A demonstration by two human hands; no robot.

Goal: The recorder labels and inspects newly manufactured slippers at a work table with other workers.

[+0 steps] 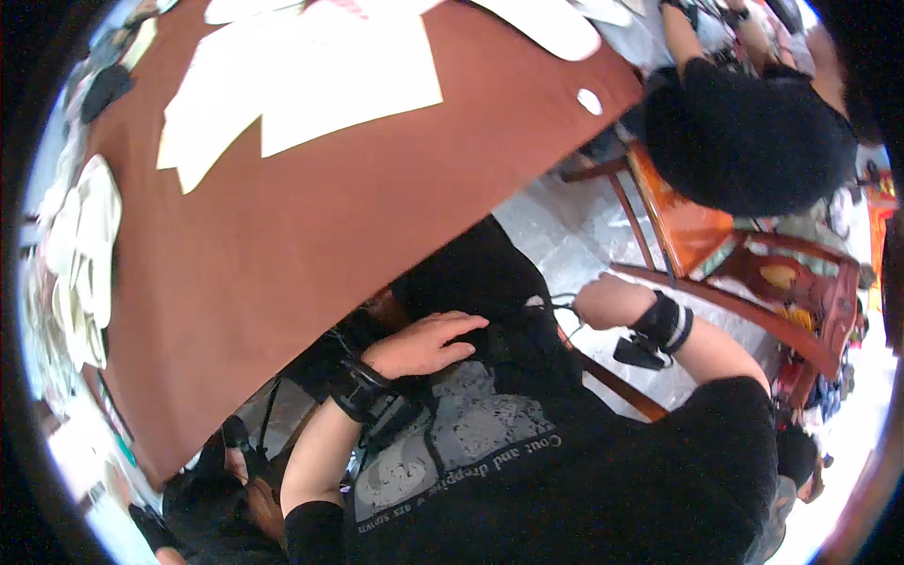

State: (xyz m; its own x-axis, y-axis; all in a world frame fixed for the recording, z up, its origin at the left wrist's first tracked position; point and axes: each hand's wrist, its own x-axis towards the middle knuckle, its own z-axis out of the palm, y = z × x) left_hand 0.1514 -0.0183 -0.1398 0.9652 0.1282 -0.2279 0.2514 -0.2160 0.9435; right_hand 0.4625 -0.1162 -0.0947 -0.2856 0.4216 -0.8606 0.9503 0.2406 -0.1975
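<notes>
My left hand (pixel 426 345) lies flat on the black shirt (pixel 508 443) over my belly, fingers stretched out and holding nothing. A black strap with a small device wraps its wrist (pixel 360 388). My right hand (pixel 607 301) is curled at my right hip, fingers tucked out of sight against the dark cloth. A thin black cord (pixel 565 303) loops out from those fingers. That wrist also carries a black band (pixel 664 325). The shirt has a grey print on the chest.
A table under brown cloth (pixel 282 217) fills the upper left, with cream paper pieces (pixel 311 75) on it and more stacked at its left edge (pixel 85 254). Another person in black (pixel 744 122) bends at the upper right beside an orange wooden chair (pixel 744 273). Pale tiled floor (pixel 565 235) shows between.
</notes>
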